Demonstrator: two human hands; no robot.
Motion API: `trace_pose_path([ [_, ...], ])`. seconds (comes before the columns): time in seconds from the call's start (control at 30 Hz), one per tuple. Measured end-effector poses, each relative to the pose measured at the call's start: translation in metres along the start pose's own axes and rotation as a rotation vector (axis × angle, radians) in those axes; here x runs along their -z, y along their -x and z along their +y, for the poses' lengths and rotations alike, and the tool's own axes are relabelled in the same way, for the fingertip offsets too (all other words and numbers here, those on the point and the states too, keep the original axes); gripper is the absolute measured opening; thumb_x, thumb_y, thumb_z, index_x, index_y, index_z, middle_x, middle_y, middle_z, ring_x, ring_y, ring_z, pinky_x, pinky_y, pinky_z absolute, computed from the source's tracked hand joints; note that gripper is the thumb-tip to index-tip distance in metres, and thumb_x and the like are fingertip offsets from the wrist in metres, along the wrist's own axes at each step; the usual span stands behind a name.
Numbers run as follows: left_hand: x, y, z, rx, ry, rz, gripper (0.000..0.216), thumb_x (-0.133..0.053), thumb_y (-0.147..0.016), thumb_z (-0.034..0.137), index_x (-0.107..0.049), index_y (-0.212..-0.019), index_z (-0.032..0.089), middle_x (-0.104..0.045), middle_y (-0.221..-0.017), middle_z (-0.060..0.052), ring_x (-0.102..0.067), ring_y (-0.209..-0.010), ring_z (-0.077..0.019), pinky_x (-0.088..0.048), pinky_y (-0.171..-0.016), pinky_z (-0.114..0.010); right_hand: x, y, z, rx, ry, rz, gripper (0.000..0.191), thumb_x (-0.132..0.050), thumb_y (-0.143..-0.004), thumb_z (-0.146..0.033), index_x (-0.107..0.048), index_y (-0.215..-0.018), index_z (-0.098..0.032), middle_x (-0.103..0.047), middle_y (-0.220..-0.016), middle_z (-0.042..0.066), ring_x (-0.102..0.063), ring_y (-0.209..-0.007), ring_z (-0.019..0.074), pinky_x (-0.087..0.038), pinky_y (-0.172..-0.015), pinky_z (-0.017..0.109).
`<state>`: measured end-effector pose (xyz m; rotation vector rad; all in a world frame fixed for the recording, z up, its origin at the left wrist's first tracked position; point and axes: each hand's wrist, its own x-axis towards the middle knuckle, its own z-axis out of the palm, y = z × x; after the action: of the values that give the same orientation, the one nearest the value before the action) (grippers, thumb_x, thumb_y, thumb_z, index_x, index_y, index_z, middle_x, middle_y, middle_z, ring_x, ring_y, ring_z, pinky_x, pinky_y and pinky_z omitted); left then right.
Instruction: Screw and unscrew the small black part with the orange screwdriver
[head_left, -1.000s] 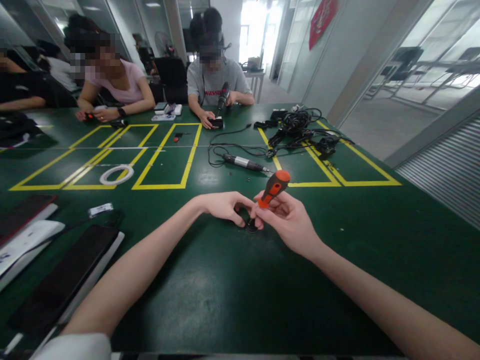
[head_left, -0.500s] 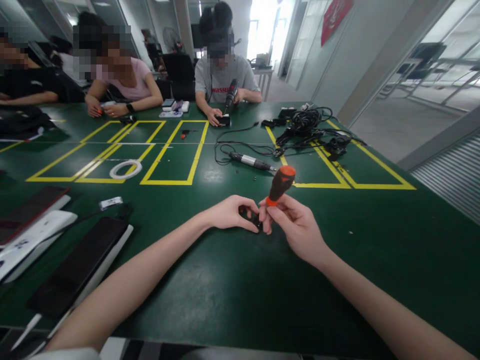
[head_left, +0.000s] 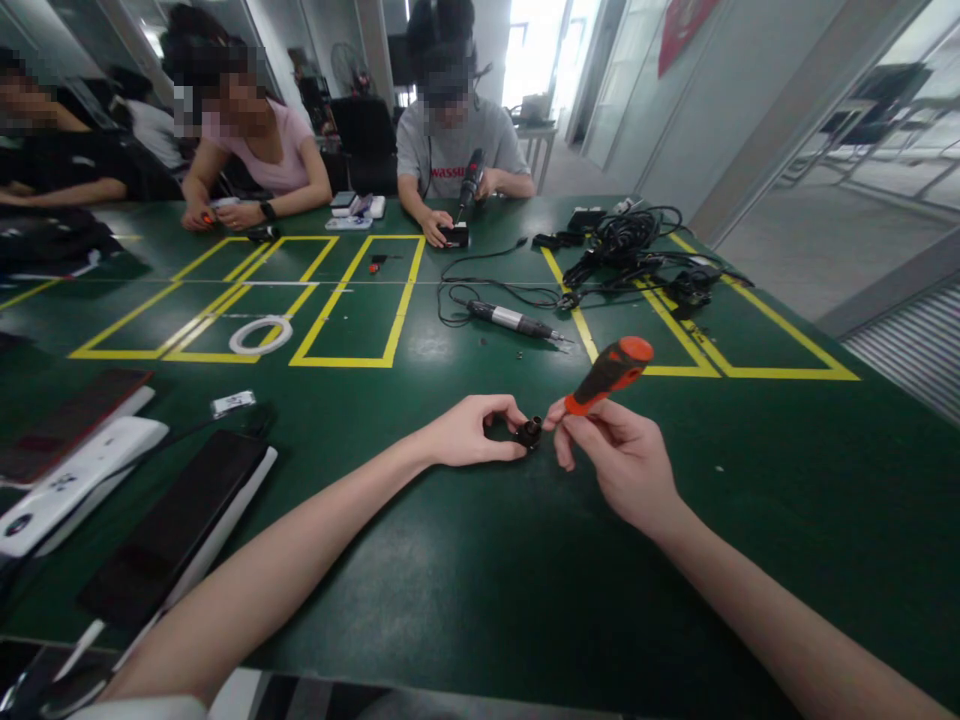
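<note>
Near the middle of the green table (head_left: pixel 420 620), my left hand (head_left: pixel 472 430) pinches a small dark cylindrical part (head_left: pixel 529 432) between thumb and fingers. A short tube-like end of the part points up; its exact kind is not clear. My right hand (head_left: pixel 626 455) is closed around a screwdriver (head_left: pixel 611 375) with a black and orange handle, tilted up to the right. The screwdriver's tip is hidden by the fingers. A small gap lies between the right fingertips and the dark part.
Beyond my hands lies a corded electric screwdriver (head_left: pixel 514 320); tangled black cables (head_left: pixel 630 245) are at the back right. A white ring (head_left: pixel 261 336) sits left, with a phone on a power bank (head_left: pixel 180 520) nearer. Across the table, a person (head_left: pixel 461 140) holds a power tool.
My right hand has moved right, away from the dark part, and the screwdriver leans further right. The part in my left hand shows more plainly. The view has shifted slightly.
</note>
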<state>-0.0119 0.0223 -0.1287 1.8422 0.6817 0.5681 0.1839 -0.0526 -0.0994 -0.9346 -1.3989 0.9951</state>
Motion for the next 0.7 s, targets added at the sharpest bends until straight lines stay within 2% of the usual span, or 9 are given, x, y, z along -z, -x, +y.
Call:
trace_pose_path([
  [0.1, 0.0015, 0.0001, -0.0012, 0.033, 0.023, -0.018, 0.03, -0.086, -0.074, 0.036, -0.07, -0.089, 0.016, -0.071, -0.088, -0.001, -0.059, -0.079, -0.0139, -0.04, -0.075, -0.028, 0.001, 0.0004, 0.0, -0.028, -0.053, -0.016, 0.034, -0.071, -0.094, -0.054, -0.069, -0.088, -0.02, -0.066, -0.071, 0.001, -0.06, -0.05, 0.0127, -0.052, -0.048, 0.028],
  [0.2, 0.0021, -0.0001, -0.0028, 0.037, 0.056, -0.016, 0.035, -0.091, -0.069, 0.036, -0.069, -0.086, 0.015, -0.069, -0.084, 0.0, -0.059, -0.078, -0.0134, -0.039, -0.074, -0.028, -0.0001, 0.0014, -0.0012, -0.049, -0.087, 0.002, 0.034, -0.08, -0.087, -0.051, -0.066, -0.096, -0.022, -0.068, -0.071, -0.001, -0.06, -0.051, 0.0128, -0.052, -0.048, 0.027],
  [0.3, 0.0027, -0.0004, -0.0029, 0.06, 0.077, -0.012, 0.038, -0.093, -0.066, 0.037, -0.067, -0.083, 0.016, -0.066, -0.08, 0.002, -0.058, -0.076, -0.013, -0.039, -0.072, -0.028, -0.0024, 0.0018, -0.0026, -0.081, -0.041, 0.025, 0.037, -0.084, -0.082, -0.051, -0.062, -0.081, -0.021, -0.068, -0.066, 0.0, -0.057, -0.048, 0.0119, -0.05, -0.045, 0.025],
  [0.43, 0.0046, -0.0005, -0.0011, 0.051, 0.065, -0.037, 0.039, -0.093, -0.066, 0.037, -0.063, -0.08, 0.016, -0.067, -0.084, 0.001, -0.058, -0.078, -0.0133, -0.041, -0.074, -0.028, -0.0047, 0.0003, -0.0017, -0.037, -0.036, 0.052, 0.041, -0.084, -0.081, -0.054, -0.063, -0.071, -0.02, -0.07, -0.075, 0.003, -0.056, -0.048, 0.0108, -0.051, -0.045, 0.027],
  [0.6, 0.0058, 0.0007, -0.0014, 0.06, 0.045, -0.034, 0.04, -0.092, -0.066, 0.037, -0.062, -0.081, 0.016, -0.07, -0.091, -0.001, -0.06, -0.082, -0.0147, -0.043, -0.079, -0.029, -0.0052, -0.0002, 0.0028, -0.053, -0.095, -0.022, 0.041, -0.069, -0.092, -0.061, -0.069, -0.09, -0.02, -0.067, -0.071, 0.001, -0.058, -0.049, 0.012, -0.052, -0.047, 0.028],
  [0.7, 0.0055, 0.0009, -0.0022, 0.057, 0.036, -0.032, 0.04, -0.092, -0.066, 0.037, -0.063, -0.082, 0.016, -0.072, -0.095, -0.003, -0.062, -0.084, -0.0154, -0.044, -0.08, -0.03, -0.0046, 0.0008, 0.0039, -0.044, -0.137, -0.024, 0.041, -0.074, -0.089, -0.059, -0.063, -0.102, -0.022, -0.07, -0.073, 0.0, -0.059, -0.052, 0.0117, -0.053, -0.05, 0.026],
])
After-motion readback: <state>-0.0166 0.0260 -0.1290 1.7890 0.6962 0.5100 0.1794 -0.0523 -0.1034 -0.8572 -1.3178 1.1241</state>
